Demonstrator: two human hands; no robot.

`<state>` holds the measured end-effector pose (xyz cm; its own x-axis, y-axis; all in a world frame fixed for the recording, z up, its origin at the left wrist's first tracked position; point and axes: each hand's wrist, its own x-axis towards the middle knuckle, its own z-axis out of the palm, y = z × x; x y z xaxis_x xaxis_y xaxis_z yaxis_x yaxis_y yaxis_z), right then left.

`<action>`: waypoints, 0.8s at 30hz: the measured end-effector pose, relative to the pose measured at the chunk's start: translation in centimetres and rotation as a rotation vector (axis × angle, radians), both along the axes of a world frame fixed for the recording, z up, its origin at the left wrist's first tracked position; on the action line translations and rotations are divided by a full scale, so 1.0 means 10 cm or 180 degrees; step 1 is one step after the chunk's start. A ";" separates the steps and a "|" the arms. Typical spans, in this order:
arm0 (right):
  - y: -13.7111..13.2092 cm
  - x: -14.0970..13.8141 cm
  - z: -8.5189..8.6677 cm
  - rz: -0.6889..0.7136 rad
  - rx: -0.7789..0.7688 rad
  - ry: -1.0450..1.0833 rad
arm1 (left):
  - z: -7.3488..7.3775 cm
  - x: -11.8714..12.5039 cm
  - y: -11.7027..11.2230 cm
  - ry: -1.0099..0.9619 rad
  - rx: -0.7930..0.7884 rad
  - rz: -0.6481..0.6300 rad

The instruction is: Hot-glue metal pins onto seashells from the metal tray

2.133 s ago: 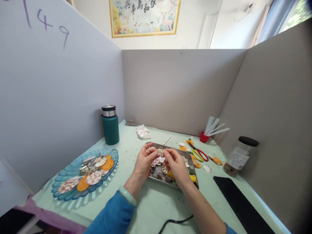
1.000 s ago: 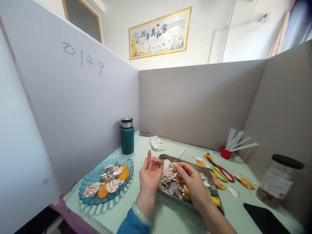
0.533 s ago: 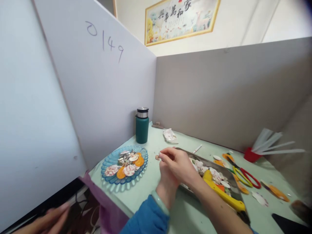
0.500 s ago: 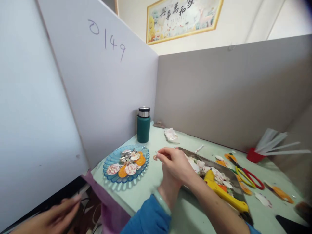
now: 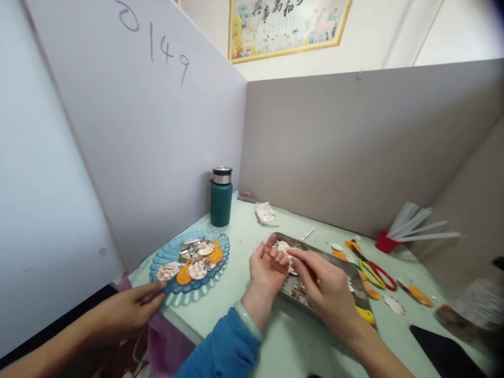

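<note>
My left hand (image 5: 268,268) is turned palm up over the near left corner of a metal tray (image 5: 277,236), its fingers loosely curled and nothing visible in the palm. Beside its fingertips, my right hand (image 5: 325,283) has thumb and forefinger pinched together; whatever they hold is too small to make out. Under both hands, the tray contains white seashells (image 5: 284,245). A yellow tool handle (image 5: 365,315) shows from behind my right wrist.
Another person's hand (image 5: 137,310) touches the rim of a blue scalloped plate (image 5: 157,260) with shells. Behind it stands a green bottle (image 5: 221,202). To the right are scissors (image 5: 378,275), a red cup (image 5: 386,242) of white sticks and a black flat object (image 5: 444,346).
My left hand has turned palm up, and my right hand has moved right, off the front of it. The other person's hand has come to the plate. The view has shifted.
</note>
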<state>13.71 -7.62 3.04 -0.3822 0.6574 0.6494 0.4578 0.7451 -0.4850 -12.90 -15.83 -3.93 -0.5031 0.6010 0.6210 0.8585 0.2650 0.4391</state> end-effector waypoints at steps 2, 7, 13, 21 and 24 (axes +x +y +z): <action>0.04 0.42 -0.11 -0.0558 0.0424 -0.0067 | 0.02 0.43 0.31 -0.1313 0.0749 -0.1201; 0.19 0.95 -0.42 -0.1441 0.0393 -0.0556 | 0.13 1.22 1.03 -0.3823 0.1417 -0.2870; 0.20 1.01 -0.51 -0.1622 -0.0251 -0.1168 | 0.18 1.38 1.19 -0.5970 0.1674 -0.3597; 0.13 0.96 -0.42 -0.1529 -0.0598 -0.1746 | 0.24 1.32 1.19 -0.7108 0.2023 -0.3676; 0.12 0.95 -0.41 -0.1479 -0.0641 -0.1806 | 0.25 1.31 1.18 -0.7168 0.2050 -0.3712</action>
<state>23.21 -6.44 -1.06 -0.2766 0.9173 0.2863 0.9227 0.3368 -0.1878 0.19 -4.00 -1.45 -0.1198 0.9893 0.0828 -0.9706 -0.1343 0.1999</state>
